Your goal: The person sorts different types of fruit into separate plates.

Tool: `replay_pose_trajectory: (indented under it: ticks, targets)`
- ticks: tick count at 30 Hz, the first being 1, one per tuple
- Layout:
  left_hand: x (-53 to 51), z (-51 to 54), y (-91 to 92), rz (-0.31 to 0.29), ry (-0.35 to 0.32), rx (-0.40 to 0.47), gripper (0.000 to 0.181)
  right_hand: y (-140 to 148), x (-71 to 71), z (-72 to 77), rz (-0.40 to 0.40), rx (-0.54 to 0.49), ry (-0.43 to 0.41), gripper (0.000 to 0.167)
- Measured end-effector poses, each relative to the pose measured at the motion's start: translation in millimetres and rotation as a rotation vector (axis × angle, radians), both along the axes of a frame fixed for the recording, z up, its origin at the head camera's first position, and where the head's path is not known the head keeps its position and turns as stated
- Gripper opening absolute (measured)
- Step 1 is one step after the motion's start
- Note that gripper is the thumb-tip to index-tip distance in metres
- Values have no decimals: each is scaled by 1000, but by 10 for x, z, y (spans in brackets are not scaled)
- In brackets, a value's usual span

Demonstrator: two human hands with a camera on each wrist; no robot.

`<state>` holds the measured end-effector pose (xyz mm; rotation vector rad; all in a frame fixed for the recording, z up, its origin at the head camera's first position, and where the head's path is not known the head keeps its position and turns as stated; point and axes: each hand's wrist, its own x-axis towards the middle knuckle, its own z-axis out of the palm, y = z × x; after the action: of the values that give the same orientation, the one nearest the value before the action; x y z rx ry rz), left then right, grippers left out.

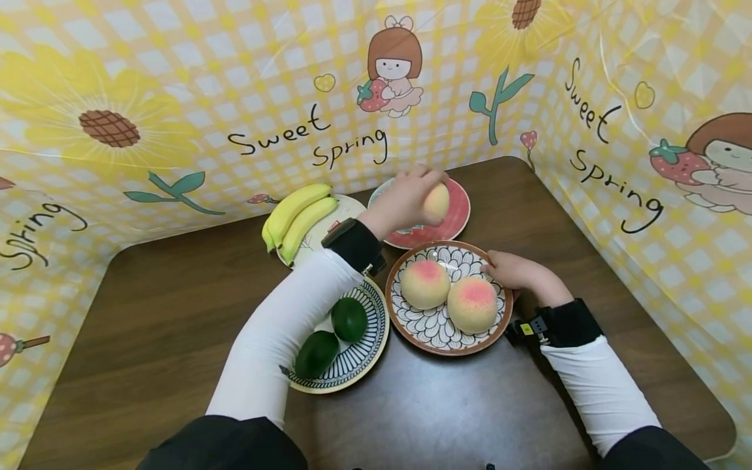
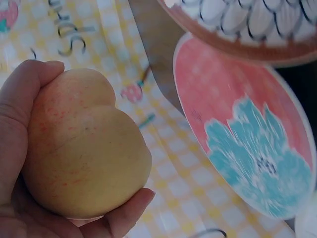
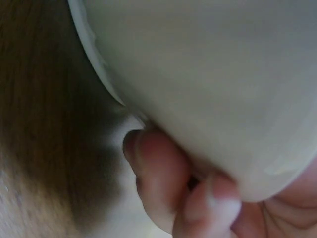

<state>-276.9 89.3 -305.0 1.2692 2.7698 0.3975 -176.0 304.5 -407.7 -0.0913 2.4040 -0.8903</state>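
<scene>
Sleeves (image 1: 264, 346) cross the brown tabletop (image 1: 153, 339), hands (image 1: 405, 199) (image 1: 517, 271) before yellow checked cloth (image 1: 235, 59).

Tabletop (image 1: 147, 326): brown wood grain, smooth; diffuse sheen at lower centre of frame. Backdrop sheet (image 1: 194, 32): thin, creased; cloth or plastic, cannot tell which. Brown-rimmed plate (image 1: 423, 323), right of centre: looks like glazed ceramic, glossy; underside pale, smooth, soft shine. Peach (image 2: 89, 153), upper centre: smooth, mostly matt. Bananas (image 1: 299, 212): smooth, low sheen. White sleeves (image 1: 270, 333): stretched cloth, matt.
</scene>
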Motion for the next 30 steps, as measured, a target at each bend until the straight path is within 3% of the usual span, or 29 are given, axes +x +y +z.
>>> replay_pose_trajectory:
  ticks: [7,12,20,30]
  targets:
    - [219,-72,197,-83,-27,-8,60,18,-1,10,15,10,26,42]
    - [310,-170,290,-120,-74,-53,59,18,-7,-11,5,-10,32,37]
    - [367,-373,354,-117,-191,-148,60,8,-20,-15,10,-14,26,42]
    - [371,-471,424,-163,-177,-197,59,16,-23,-2,12,-19,14,49]
